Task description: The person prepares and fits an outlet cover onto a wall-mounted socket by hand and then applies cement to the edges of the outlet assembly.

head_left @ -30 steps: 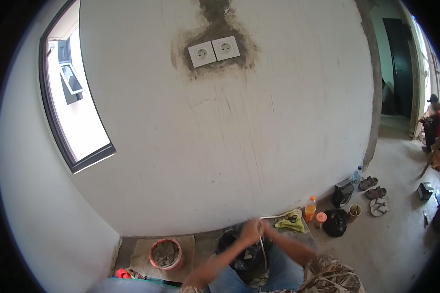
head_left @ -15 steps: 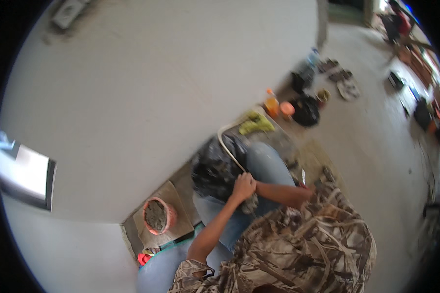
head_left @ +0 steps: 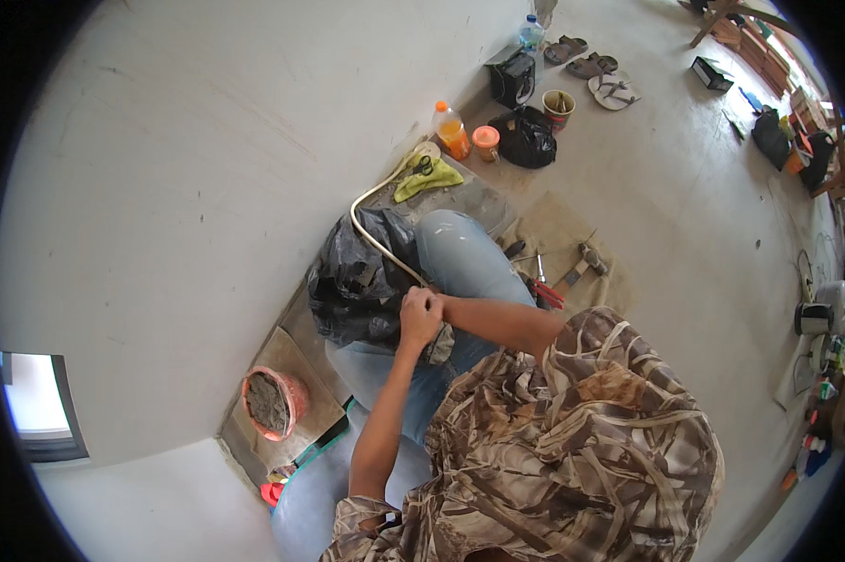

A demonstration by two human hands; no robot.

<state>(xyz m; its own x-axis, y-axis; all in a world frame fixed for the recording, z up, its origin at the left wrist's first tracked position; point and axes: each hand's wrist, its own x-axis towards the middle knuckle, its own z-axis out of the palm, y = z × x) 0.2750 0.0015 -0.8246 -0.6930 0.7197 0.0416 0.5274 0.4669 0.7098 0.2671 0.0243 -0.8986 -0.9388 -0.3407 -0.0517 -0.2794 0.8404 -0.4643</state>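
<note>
My left hand [head_left: 420, 323] is closed at the end of a cream-coloured flexible hose [head_left: 374, 242], between my knees. Pressed against it, my right hand [head_left: 435, 301] is also closed; its fingers are mostly hidden, so what they grip is unclear. The hose curves away from my hands, over a black plastic bag [head_left: 362, 281] lying against my legs, towards the wall. A crumpled greyish cloth-like piece [head_left: 439, 346] shows just below my hands.
At my left stands an orange bucket [head_left: 291, 398] of grey mortar. Ahead are a yellow-green cloth [head_left: 427, 178] with scissors, an orange drink bottle [head_left: 452, 131] and a black bag [head_left: 527, 139]. A hammer [head_left: 586, 262] and red-handled pliers [head_left: 546, 294] lie right of my knee.
The view has swung, so the surroundings sit further left and higher, and more of the floor tools show. My hands remain together at the hose end, with little visible change in grip.
</note>
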